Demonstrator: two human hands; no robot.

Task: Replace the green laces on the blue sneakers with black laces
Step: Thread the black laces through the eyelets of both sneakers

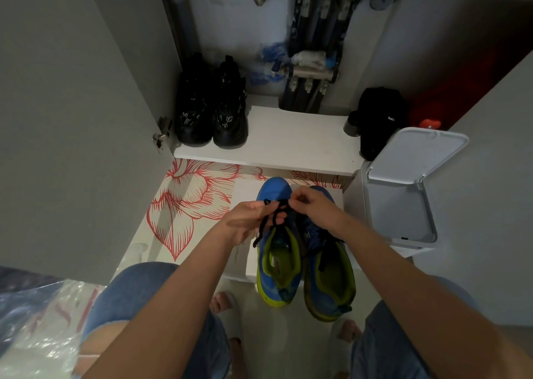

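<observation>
Two blue sneakers with lime-green lining stand side by side on a white box [243, 194], toes pointing away from me. Over the left sneaker [275, 263] both hands work a black lace [266, 225]. My left hand [248, 220] grips a stretch of the lace, and one end dangles down past its palm. My right hand [313, 208] pinches the lace near the toe end of the eyelets. The right sneaker [328, 274] carries a dark lace, partly hidden by my right wrist. No green lace shows.
An open cabinet ahead holds a pair of black shoes [212, 110] on a white shelf [277, 147], pipes, and a black bag [377, 118]. A white bin [401, 194] with its lid up stands right of the sneakers. A red-flower mat [184, 205] and plastic wrap [37, 321] lie left.
</observation>
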